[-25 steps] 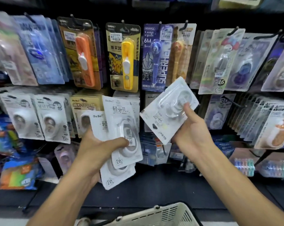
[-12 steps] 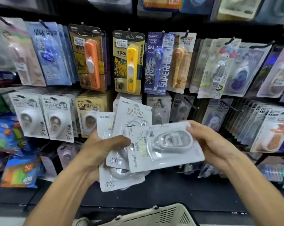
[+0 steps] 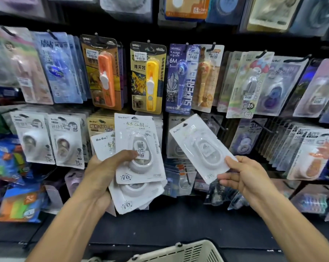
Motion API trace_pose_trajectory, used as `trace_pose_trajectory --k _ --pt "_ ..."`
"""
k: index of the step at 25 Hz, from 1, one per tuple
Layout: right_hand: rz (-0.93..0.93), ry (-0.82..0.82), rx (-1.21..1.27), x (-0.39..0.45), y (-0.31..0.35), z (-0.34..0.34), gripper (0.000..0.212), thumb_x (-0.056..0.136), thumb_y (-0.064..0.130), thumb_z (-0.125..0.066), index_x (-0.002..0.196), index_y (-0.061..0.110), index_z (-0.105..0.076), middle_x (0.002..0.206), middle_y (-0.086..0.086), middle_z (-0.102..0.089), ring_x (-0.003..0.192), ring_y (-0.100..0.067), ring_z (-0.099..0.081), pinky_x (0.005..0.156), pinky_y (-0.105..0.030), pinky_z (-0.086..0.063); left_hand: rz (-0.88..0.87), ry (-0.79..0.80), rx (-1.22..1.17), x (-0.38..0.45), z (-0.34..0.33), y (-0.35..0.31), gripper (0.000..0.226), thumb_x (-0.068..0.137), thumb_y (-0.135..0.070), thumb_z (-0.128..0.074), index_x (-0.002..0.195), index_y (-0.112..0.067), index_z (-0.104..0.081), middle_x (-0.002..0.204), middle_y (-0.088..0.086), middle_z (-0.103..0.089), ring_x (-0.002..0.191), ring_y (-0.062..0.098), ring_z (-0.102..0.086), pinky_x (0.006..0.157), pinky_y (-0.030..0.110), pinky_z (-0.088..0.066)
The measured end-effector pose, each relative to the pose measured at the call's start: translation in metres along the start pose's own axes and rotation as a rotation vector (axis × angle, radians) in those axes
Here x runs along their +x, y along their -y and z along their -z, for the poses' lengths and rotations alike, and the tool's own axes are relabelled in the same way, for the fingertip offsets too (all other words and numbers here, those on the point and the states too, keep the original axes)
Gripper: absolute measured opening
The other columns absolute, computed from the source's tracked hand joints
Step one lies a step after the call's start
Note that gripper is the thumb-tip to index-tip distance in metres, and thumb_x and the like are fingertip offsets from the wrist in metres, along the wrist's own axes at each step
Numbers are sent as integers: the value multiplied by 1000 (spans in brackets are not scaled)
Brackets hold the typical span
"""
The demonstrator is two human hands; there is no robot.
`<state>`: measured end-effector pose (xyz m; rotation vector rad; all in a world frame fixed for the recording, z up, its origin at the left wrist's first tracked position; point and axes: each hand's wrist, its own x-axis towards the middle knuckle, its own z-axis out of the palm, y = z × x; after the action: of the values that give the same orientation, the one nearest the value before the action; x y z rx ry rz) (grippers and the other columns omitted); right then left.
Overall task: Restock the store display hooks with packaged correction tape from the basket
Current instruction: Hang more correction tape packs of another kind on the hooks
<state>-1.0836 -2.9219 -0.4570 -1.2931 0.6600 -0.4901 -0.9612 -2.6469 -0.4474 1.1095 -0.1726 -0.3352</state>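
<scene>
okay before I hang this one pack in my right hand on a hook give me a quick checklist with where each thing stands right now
1. Single pack held by the right hand: ok, fingers pinch its lower corner.
2. Hang hole free: ok, the dark hole near the pack's top left corner is uncovered.
3. Pack upright for the hook: not ok, it tilts with its top leaning left.
4. Target hook: cannot tell, a bare hook shows above the pack, but whether it carries this product is unclear.
5. Remaining stack secure: ok, the left hand grips it, thumb across the front pack.
6. Basket within view for more stock: ok, its rim is at the bottom edge; contents hidden.
</scene>
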Motion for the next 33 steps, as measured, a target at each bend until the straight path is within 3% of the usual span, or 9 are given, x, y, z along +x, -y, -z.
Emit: trace_pose_trajectory --k 5,8,11,16,19,23,27,30,33 --pt "-54 -84 46 -13 -34 -24 14 100 16 -61 99 3 -54 79 -23 -70 51 -32 -71 39 -32 -55 -44 57 20 -4 -7 6 60 56 -7 -81 114 -13 -71 103 11 -79 85 29 -78 60 39 -63" --pt "-53 -47 -126 -16 -47 -33 32 95 39 -66 96 9 -53 69 -16 -73 41 -23 -61 39 -28 -50 -37 102 30 -5 -11 11 58 57 -7 -81 113 -12 -70 101 12 -79 82 29 -78 56 34 -61" --pt "63 -102 -276 -19 -39 -33 43 87 57 -69 101 19 -53 82 -7 -72 49 -18 -59 45 -29 -47 -4 164 83 -5 -14 20 64 54 -2 -89 115 -13 -70 102 13 -79 86 31 -78 59 35 -61" --pt "140 493 24 -43 -33 -60 51 77 33 -85 120 12 -66 106 -10 -78 92 -26 -76 72 -29 -60 96 307 128 -10 -24 34 59 54 -9 -93 110 -17 -75 110 16 -77 99 38 -75 77 47 -62" --pt "170 306 90 -36 -21 -59 47 78 31 -81 118 13 -65 103 -6 -79 88 -26 -77 70 -43 -62 105 243 65 -9 -21 30 61 53 -14 -95 110 -15 -75 107 15 -78 92 34 -77 68 42 -63" --pt "219 174 -135 -17 -9 -45 20 91 33 -72 110 29 -68 89 2 -79 61 -14 -73 37 -25 -46 67 118 76 -7 -18 25 70 55 -15 -93 121 -15 -69 111 14 -77 97 35 -76 80 50 -61" --pt "259 -6 -197 -7 -17 -47 26 90 36 -73 112 28 -63 99 2 -77 63 -2 -71 45 -15 -47 39 67 52 -6 -21 25 75 50 -19 -94 120 -13 -68 108 14 -78 94 35 -76 71 45 -62" --pt "124 -68 -211 -11 -25 -48 57 88 39 -76 134 33 -43 122 6 -60 91 -14 -70 67 -33 -59 31 8 63 -5 -24 29 77 43 -26 -93 115 -15 -70 102 11 -80 88 31 -78 71 44 -62" --pt "259 190 -333 -26 -34 -57 46 76 53 -80 115 38 -60 111 14 -68 92 -2 -67 71 -18 -53 -41 -63 120 -6 -29 33 81 42 -28 -96 117 -19 -67 101 4 -80 89 26 -78 83 48 -60"
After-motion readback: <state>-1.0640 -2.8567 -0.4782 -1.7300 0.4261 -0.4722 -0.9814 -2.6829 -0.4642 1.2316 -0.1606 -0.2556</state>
